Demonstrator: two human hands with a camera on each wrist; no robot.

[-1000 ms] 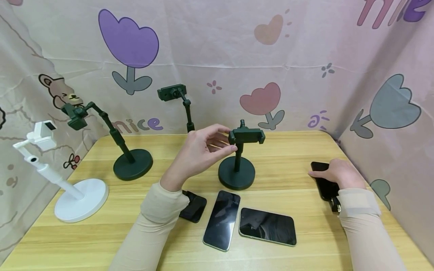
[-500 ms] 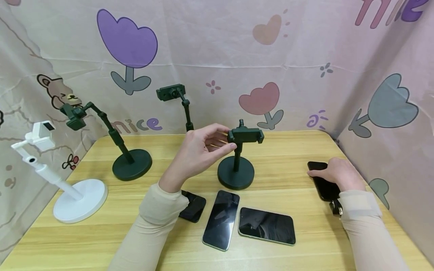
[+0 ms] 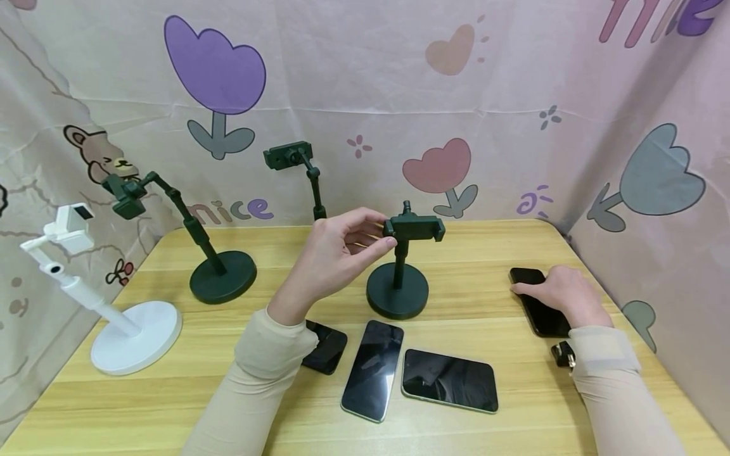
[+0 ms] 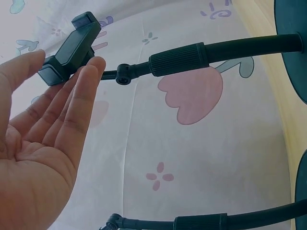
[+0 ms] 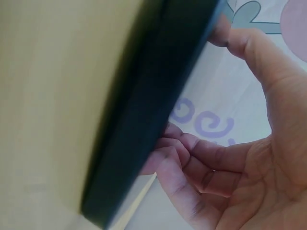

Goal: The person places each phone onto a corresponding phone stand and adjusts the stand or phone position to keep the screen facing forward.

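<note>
My left hand (image 3: pixel 336 256) is at the left end of the clamp on a dark green phone stand (image 3: pixel 415 228). In the left wrist view, the clamp (image 4: pixel 72 48) has its end between my thumb and fingers. At the right of the table, my right hand (image 3: pixel 576 294) grips a black smartphone (image 3: pixel 542 310) across its width, thumb on the left edge. The right wrist view shows the phone's dark edge (image 5: pixel 144 120) tilted against the table, with curled fingers (image 5: pixel 180 184) at its far side. My palm and wrist cover part of the phone in the head view.
Two smartphones, one upright (image 3: pixel 372 370) and one sideways (image 3: pixel 449 381), lie in front of the stand. Another phone (image 3: pixel 327 348) is partly under my left sleeve. A white stand (image 3: pixel 137 335) and two more green stands (image 3: pixel 222 277) (image 3: pixel 316 190) stand left and behind. A patterned curtain (image 3: pixel 342 76) backs the table.
My right hand has slid slightly left with the black phone, which now sits farther from the wrist camera strap. The left hand stays at the clamp, its thumb shifting slightly left.
</note>
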